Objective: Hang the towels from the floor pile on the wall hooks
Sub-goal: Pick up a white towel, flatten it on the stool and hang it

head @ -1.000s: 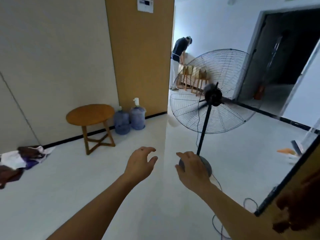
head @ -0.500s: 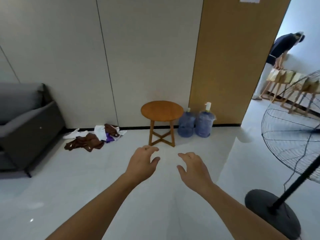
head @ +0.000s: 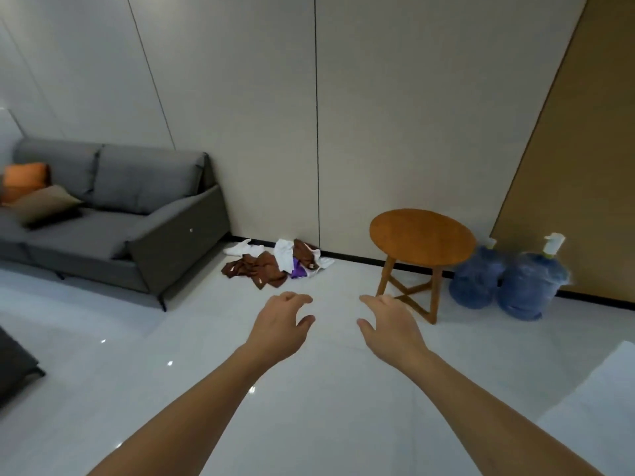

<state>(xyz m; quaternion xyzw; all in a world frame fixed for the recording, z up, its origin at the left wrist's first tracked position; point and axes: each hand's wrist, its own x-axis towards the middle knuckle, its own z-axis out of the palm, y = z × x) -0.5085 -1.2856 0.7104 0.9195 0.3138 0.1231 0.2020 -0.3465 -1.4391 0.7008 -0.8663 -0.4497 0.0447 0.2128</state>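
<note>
Crumpled brown, white and purple towels (head: 275, 264) heap on glossy floor; both hands' fingers (head: 295, 298) loosely curled, empty.

Both bare forearms stretched forward, left hand (head: 280, 329) and right hand (head: 391, 326) side by side, palms down, fingers loosely curled, holding nothing.

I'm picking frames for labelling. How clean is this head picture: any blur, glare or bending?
Head view: the water bottles at right are smeared by motion blur; small bright glints dot the glossy floor; wall seams bow from the wide lens; the towel pile and both empty hands, left and right, read clearly.
</note>
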